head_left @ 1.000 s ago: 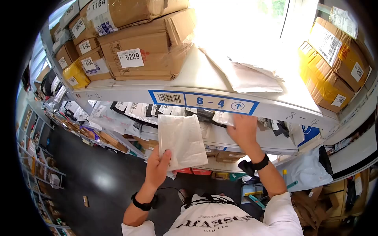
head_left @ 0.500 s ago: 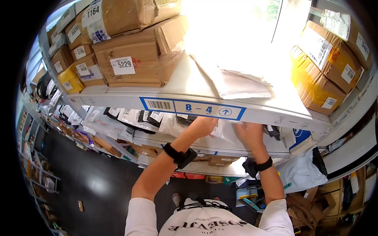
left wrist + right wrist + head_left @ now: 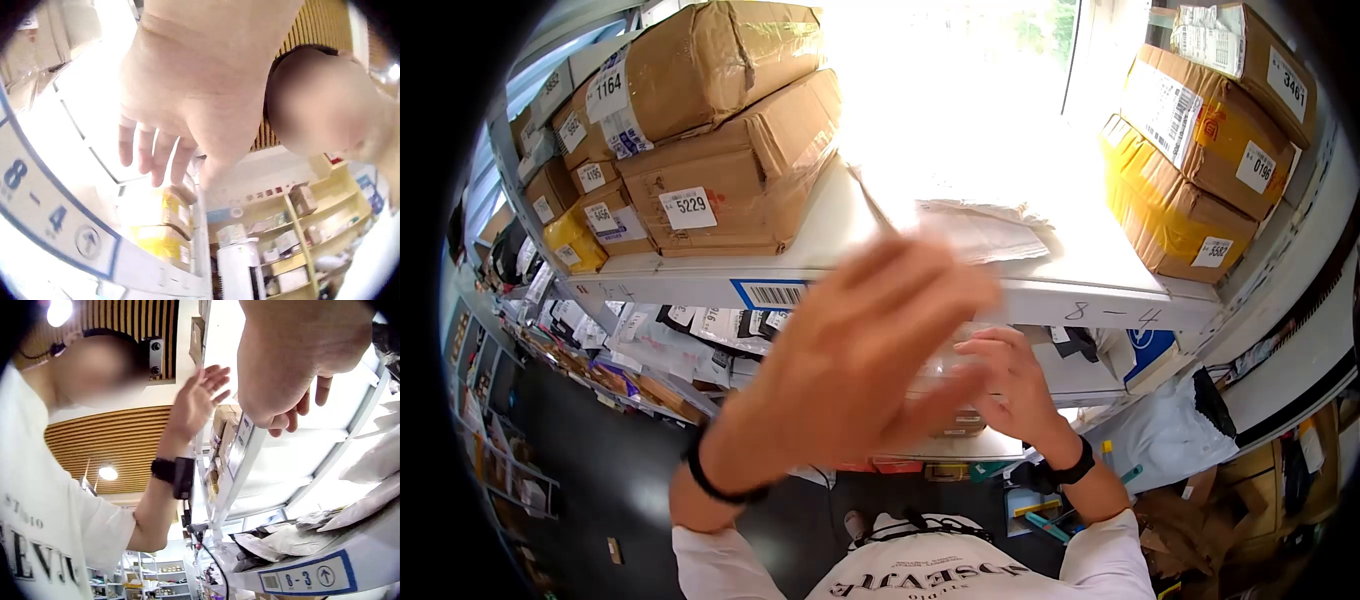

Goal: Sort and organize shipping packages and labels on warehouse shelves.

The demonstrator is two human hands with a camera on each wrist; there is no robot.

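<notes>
My left hand (image 3: 850, 350) is raised close to the camera, blurred, and covers much of the 8-4 label on the upper shelf edge. Its fingers are extended and hold nothing; the left wrist view shows the bare palm and spread fingers. Just under that shelf edge is my right hand (image 3: 1018, 390), fingers loosely bent, with no parcel between them in the right wrist view. Bagged parcels (image 3: 281, 540) lie on the lower shelf, whose edge carries an 8-3 label (image 3: 306, 576). A flat white parcel (image 3: 990, 232) rests on the upper shelf.
Cardboard boxes (image 3: 700, 180) are stacked on the upper shelf's left side, with more taped boxes (image 3: 1190, 190) at its right. The metal shelf edge (image 3: 1100, 305) runs between the two levels. A grey-white sack (image 3: 1175, 425) stands at the lower right.
The white parcel that my left hand held went onto the lower shelf and left that hand. The left hand then rose toward the camera. My right hand drew back slightly from under the shelf.
</notes>
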